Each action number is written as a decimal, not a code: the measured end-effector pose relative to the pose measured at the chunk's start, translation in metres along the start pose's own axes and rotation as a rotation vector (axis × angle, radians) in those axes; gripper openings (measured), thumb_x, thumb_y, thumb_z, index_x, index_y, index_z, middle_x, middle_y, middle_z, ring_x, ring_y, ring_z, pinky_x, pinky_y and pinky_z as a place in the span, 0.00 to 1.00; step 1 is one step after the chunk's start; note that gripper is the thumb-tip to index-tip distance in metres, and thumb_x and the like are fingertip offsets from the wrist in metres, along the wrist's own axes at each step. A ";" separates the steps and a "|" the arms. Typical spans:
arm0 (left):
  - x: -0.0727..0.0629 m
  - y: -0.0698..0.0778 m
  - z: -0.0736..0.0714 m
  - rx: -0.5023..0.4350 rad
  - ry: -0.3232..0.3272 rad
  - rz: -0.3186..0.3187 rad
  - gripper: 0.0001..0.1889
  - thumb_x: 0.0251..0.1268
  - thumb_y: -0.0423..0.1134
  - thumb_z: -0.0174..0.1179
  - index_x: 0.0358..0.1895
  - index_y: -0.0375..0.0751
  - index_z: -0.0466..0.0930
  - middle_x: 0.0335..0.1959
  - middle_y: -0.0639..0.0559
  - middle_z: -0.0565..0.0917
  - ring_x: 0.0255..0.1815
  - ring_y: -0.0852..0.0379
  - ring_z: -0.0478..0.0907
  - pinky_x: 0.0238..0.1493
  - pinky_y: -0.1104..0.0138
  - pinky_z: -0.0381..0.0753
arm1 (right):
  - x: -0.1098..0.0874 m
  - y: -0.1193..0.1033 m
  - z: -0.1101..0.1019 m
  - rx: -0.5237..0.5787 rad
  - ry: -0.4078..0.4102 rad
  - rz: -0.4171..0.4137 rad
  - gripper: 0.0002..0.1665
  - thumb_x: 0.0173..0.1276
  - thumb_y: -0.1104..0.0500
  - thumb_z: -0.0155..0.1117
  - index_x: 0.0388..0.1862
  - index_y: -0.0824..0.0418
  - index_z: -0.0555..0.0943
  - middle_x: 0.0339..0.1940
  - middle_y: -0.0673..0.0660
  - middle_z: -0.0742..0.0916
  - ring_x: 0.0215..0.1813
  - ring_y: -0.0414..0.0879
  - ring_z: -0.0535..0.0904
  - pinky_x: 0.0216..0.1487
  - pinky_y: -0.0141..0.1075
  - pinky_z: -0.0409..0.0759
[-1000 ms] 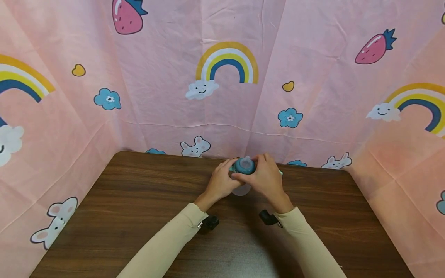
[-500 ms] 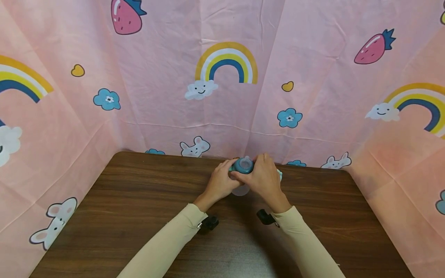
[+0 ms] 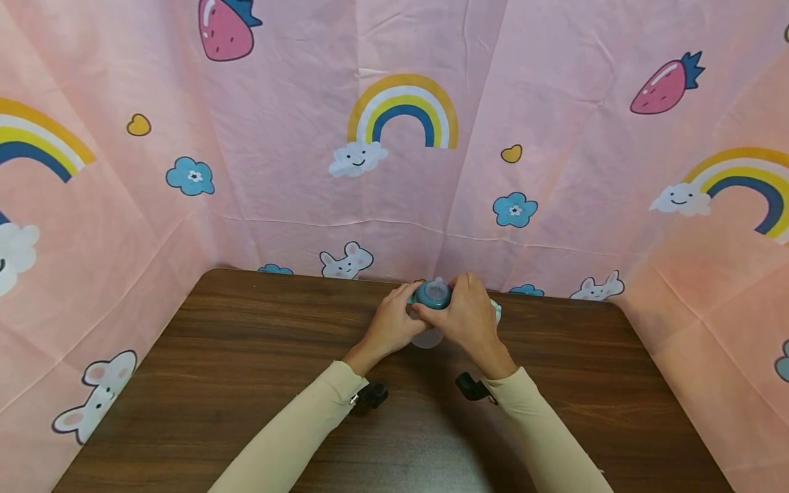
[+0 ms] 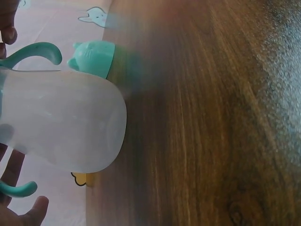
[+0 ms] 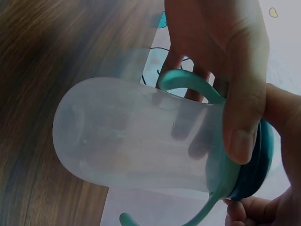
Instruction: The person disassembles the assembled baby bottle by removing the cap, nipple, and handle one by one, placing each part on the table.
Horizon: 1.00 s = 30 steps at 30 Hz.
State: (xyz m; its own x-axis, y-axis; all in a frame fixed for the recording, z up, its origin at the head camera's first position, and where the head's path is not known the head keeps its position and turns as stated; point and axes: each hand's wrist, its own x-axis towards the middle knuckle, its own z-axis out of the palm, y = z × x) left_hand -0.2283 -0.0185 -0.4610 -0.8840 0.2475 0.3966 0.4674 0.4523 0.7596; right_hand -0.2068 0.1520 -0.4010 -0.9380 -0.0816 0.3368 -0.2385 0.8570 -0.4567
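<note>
Head: over the tabletop (image 3: 277, 383), the left hand (image 3: 391, 320) grips the bottle (image 3: 427, 337); the right hand (image 3: 471, 318) pinches its ring (image 3: 432, 303).

Left wrist: the body (image 4: 61, 117) looks light, slightly squeezable, perhaps slippery; a lid (image 4: 94, 59) lies beyond.

Right wrist: the handle (image 5: 193, 84) seems stiffer, a surer hold.

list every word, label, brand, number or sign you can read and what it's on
No text can be read in any view.
Handled baby bottle: no legible lettering or numbers.
Mint eared cap: none legible.
Pink backdrop: visible prints are pictures, not words.
Left wrist camera, right wrist camera: too small to tell.
</note>
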 end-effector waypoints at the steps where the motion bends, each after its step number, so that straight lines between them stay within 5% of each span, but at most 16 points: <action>1: 0.000 0.000 0.000 -0.003 -0.004 0.001 0.37 0.63 0.39 0.80 0.74 0.33 0.78 0.65 0.40 0.85 0.66 0.39 0.81 0.68 0.44 0.79 | 0.000 0.000 0.000 0.001 0.000 0.000 0.45 0.57 0.30 0.84 0.47 0.68 0.79 0.42 0.61 0.79 0.43 0.57 0.78 0.42 0.50 0.82; 21: 0.001 0.000 -0.001 -0.002 -0.023 -0.005 0.39 0.62 0.40 0.81 0.75 0.33 0.77 0.69 0.39 0.83 0.70 0.39 0.79 0.72 0.44 0.77 | 0.002 0.003 0.000 0.015 0.014 -0.051 0.45 0.57 0.33 0.85 0.48 0.70 0.80 0.44 0.64 0.81 0.46 0.59 0.80 0.47 0.52 0.83; 30: -0.003 0.003 0.004 0.045 0.027 -0.009 0.41 0.57 0.42 0.84 0.74 0.34 0.78 0.67 0.37 0.84 0.68 0.38 0.82 0.70 0.42 0.79 | 0.001 0.001 0.000 0.010 0.009 -0.042 0.45 0.56 0.33 0.85 0.49 0.71 0.81 0.45 0.64 0.81 0.46 0.59 0.80 0.47 0.53 0.83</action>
State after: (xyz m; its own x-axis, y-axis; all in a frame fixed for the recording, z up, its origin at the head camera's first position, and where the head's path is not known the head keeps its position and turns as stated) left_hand -0.2241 -0.0142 -0.4617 -0.8876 0.2202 0.4045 0.4591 0.4929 0.7391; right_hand -0.2080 0.1527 -0.4006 -0.9249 -0.1130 0.3631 -0.2804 0.8476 -0.4505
